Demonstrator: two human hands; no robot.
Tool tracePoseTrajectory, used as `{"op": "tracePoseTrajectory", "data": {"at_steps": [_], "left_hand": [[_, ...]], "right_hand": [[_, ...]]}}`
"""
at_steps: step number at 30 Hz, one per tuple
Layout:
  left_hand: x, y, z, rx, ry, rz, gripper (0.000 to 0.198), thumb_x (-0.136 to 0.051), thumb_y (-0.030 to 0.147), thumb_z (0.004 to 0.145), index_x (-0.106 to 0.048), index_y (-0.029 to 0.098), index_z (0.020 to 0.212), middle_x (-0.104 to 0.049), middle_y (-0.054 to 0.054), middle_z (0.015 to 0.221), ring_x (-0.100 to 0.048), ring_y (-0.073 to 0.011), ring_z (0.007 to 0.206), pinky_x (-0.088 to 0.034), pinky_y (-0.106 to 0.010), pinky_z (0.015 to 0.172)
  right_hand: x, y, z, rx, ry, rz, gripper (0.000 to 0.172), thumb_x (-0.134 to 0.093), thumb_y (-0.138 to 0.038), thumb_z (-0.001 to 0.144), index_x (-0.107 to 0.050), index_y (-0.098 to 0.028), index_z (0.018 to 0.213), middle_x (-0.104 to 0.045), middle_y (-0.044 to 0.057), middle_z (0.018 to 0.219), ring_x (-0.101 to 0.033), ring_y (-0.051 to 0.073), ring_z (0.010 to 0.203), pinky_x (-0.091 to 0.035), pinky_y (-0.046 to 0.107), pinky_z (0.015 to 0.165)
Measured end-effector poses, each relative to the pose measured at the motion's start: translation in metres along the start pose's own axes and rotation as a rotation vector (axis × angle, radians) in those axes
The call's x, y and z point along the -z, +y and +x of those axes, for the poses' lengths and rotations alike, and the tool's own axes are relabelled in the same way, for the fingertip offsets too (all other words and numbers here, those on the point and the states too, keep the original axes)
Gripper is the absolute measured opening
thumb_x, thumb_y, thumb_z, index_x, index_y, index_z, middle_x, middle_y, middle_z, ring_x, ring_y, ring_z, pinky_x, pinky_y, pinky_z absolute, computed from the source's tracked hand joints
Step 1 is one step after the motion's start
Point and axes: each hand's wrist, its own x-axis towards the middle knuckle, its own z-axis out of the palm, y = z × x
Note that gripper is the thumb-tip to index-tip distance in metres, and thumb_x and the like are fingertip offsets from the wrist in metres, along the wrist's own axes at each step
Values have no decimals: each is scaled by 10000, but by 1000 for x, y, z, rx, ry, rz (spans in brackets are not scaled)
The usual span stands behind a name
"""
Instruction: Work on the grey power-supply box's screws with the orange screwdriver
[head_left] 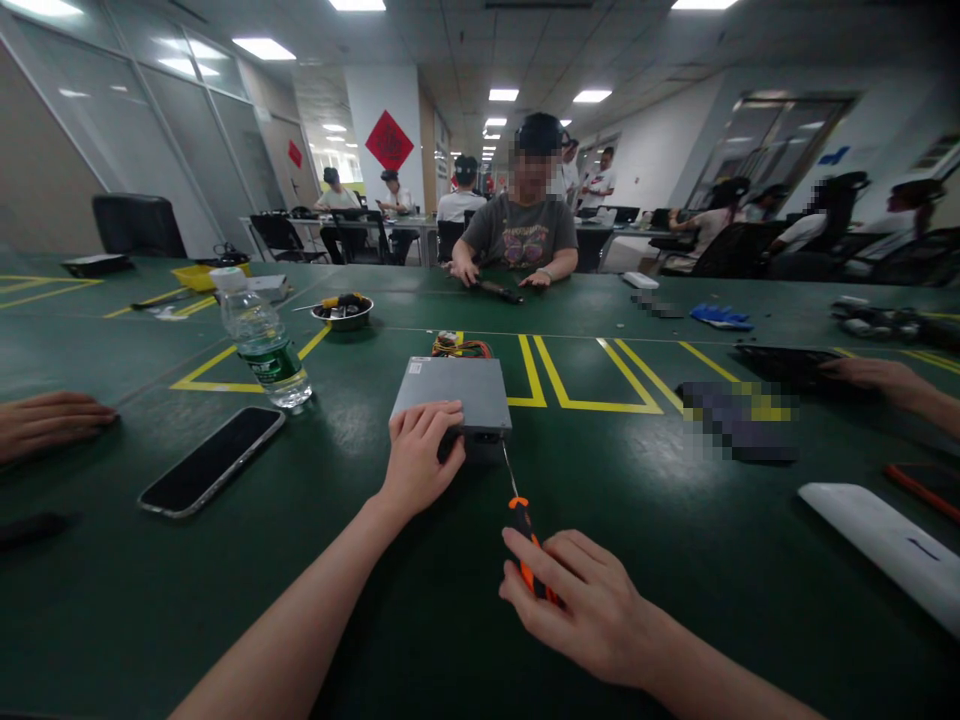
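A grey metal computer power supply (pixel 461 385) lies flat on the green table, its bundle of coloured cables (pixel 461 347) at the far side. My left hand (pixel 424 455) grips its near left corner, fingers over the top and thumb against the front face. Held in my right hand (pixel 574 590) is a screwdriver (pixel 525 525) with an orange and black handle. Its thin shaft points away from me, and the tip reaches the near right corner of the power supply's front face. Whether the tip sits in a screw is too small to tell.
Left of the power supply are a phone (pixel 214 462) and a water bottle (pixel 271 345). Behind them stands a metal bowl (pixel 345 312) with tools. A white case (pixel 885 550) lies at right. Other people's hands rest at both sides; a person (pixel 517 235) sits opposite.
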Motion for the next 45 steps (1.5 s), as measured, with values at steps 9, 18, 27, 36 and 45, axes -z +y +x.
{"op": "tracePoseTrajectory", "data": {"at_steps": [9, 18, 27, 36, 45], "left_hand": [[0, -1, 0, -6, 6, 7, 217, -529, 189, 764, -529, 255, 970, -602, -13, 1153, -498, -223, 1076, -311, -416, 889], [0, 0, 1, 0, 0, -4, 228, -529, 186, 766, -526, 252, 985, -602, -16, 1151, -500, -218, 1077, -313, -410, 896], [0, -1, 0, -6, 2, -7, 217, -523, 188, 771, -522, 254, 979, -602, -11, 1151, -502, -218, 1069, -315, -411, 887], [1, -1, 0, -9, -6, -12, 218, -518, 181, 776, -513, 249, 982, -595, -15, 1162, -493, -216, 1080, -307, -410, 896], [0, -1, 0, -12, -3, -9, 234, -524, 171, 770, -512, 251, 990, -593, -2, 1164, -489, -205, 1083, -302, -395, 899]], "right_hand": [[5, 1, 2, 44, -57, 44, 259, -535, -206, 822, -598, -102, 1050, -643, 156, 1053, -624, 148, 747, -504, 272, 680], [1, 1, -2, -20, 11, 73, 108, -592, -183, 804, -598, -104, 877, -645, 200, 996, -626, 155, 727, -518, 287, 672], [16, -3, 12, -56, -25, -104, 243, -370, -39, 855, -600, -66, 926, -658, 198, 911, -643, 176, 756, -524, 264, 670], [6, 4, 4, -39, 20, -185, 74, -603, -166, 802, -598, -139, 870, -654, 126, 853, -594, 148, 662, -479, 293, 612], [5, -2, 3, -79, -2, -72, 183, -422, -139, 817, -576, -124, 914, -617, 146, 892, -583, 190, 729, -499, 317, 619]]}}
